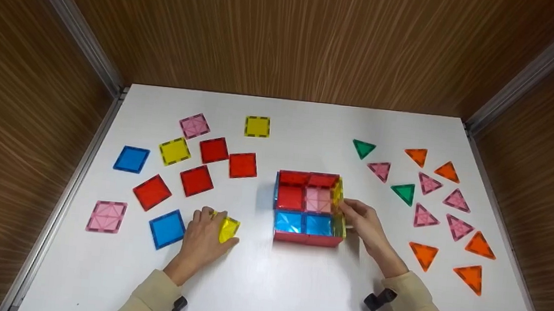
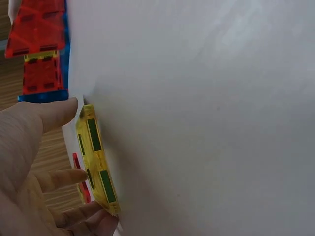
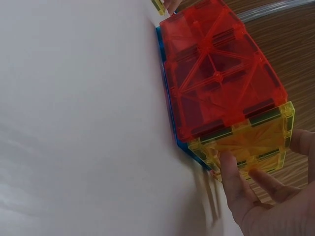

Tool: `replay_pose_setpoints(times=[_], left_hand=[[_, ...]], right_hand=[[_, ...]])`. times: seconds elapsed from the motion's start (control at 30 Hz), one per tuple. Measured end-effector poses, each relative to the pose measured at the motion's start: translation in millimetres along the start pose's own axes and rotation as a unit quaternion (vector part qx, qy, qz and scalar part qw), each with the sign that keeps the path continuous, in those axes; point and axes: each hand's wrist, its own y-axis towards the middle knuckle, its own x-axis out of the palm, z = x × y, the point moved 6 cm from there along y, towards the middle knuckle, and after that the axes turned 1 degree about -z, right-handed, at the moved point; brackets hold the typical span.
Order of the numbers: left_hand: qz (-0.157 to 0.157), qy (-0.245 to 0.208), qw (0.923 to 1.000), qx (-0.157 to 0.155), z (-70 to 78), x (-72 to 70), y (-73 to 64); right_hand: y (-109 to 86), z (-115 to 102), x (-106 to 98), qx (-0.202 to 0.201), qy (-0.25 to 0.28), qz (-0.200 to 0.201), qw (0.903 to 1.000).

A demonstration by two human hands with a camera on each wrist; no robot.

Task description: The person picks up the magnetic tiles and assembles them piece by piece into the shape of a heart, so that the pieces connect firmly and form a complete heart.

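Note:
A yellow square magnetic tile (image 1: 229,228) is held in my left hand (image 1: 205,242), raised at a tilt off the table. In the left wrist view the tile (image 2: 97,160) stands edge-on, thumb at one end and fingers behind it. My right hand (image 1: 365,226) touches the outer right side of an open-topped box of magnetic tiles (image 1: 291,197). In the right wrist view its extended fingers (image 3: 235,191) rest against the yellow wall (image 3: 251,145), beside the red front wall (image 3: 221,73). Inside, the box shows red, pink and blue tiles.
Loose square tiles, among them a red one (image 1: 196,181), a blue one (image 1: 167,229) and a pink one (image 1: 106,217), lie flat on the left. Triangular tiles, such as an orange one (image 1: 422,255) and a green one (image 1: 404,193), are scattered right. Wood-grain panels (image 1: 287,36) surround the white table (image 1: 265,295).

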Motion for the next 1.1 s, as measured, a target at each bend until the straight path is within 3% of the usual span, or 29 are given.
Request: replay_pose_setpoints(times=[0.17, 0.23, 0.3, 0.37, 0.43, 0.63, 0.7, 0.77, 0.93, 1.0, 1.1], left_hand=[[-0.008, -0.021, 0.9997, -0.01, 3.1, -0.1, 5.1], [-0.023, -0.07, 0.9967, -0.035, 4.1, -0.6, 9.6], [-0.036, -0.135, 0.9882, -0.062, 6.0, -0.2, 15.1], [-0.047, -0.213, 0.9718, -0.089, 9.2, 0.9, 21.1], [-0.058, -0.286, 0.9515, -0.097, 15.0, 3.2, 27.1], [-0.104, -0.444, 0.8866, -0.076, 35.1, 17.4, 34.8], [-0.117, -0.473, 0.8707, -0.069, 40.9, 22.8, 34.4], [-0.13, -0.492, 0.8584, -0.062, 46.7, 27.7, 33.5], [-0.161, -0.517, 0.8395, -0.041, 60.5, 38.1, 31.4], [-0.166, -0.526, 0.8335, -0.037, 65.0, 40.6, 31.9], [-0.159, -0.532, 0.8312, -0.032, 69.5, 41.6, 34.6]], right_hand=[[-0.4, -0.4, -0.1, 0.003, -0.003, 0.0, 1.0], [-0.8, -0.1, 0.0, 0.005, -0.003, 0.0, 1.0], [-0.8, 0.0, -0.1, 0.007, -0.004, 0.001, 1.0], [-0.7, -0.2, -0.2, 0.006, -0.003, 0.002, 1.0], [-0.6, -0.4, -0.3, 0.004, -0.005, 0.002, 1.0], [-2.2, -2.8, 1.6, -0.008, -0.004, 0.002, 1.0], [-2.5, -2.8, 2.1, -0.01, -0.002, 0.002, 0.9999], [-3.1, -3.0, 2.6, -0.01, 0.0, 0.002, 0.9999], [-4.1, -3.2, 2.4, -0.006, -0.002, 0.005, 1.0], [-4.0, -2.9, 2.1, -0.006, -0.002, 0.005, 1.0], [-3.9, -2.5, 2.2, -0.007, -0.002, 0.005, 1.0]])
